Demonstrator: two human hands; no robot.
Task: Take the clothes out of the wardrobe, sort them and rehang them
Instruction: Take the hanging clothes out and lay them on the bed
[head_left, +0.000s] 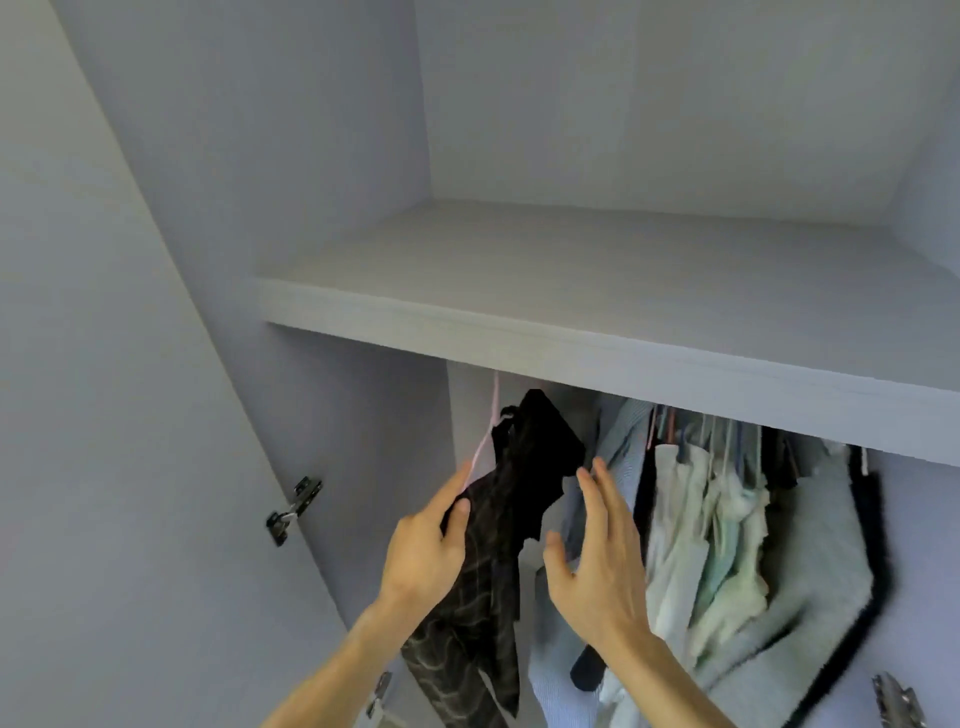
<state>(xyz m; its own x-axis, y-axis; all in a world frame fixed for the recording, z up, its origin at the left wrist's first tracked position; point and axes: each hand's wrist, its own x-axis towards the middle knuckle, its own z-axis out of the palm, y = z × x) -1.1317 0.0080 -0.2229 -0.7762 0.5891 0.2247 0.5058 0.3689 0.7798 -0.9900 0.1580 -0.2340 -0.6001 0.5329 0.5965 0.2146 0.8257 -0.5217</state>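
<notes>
The dark patterned garment (524, 467) hangs on a thin pink hanger (485, 441) at the left end of the row, under the wardrobe shelf (571, 338). The left hand (426, 551) grips this garment at its left edge: the thumb lies on the near face of the cloth, one finger points up along the hanger arm, and the other fingers are hidden. The garment falls down past the left wrist.

The right hand (597, 551) holds nothing. Its fingers are straight and a little spread, with the palm turned to the left. The fingertips are just beside the right edge of the dark garment and in front of a light blue shirt (618, 441); I cannot tell if they touch either cloth.

More to the right hang pale green and white clothes (711, 530) and a fluffy pale garment with black trim (821, 561). On the left stands the open door (104, 467) with a metal hinge (293, 509).
</notes>
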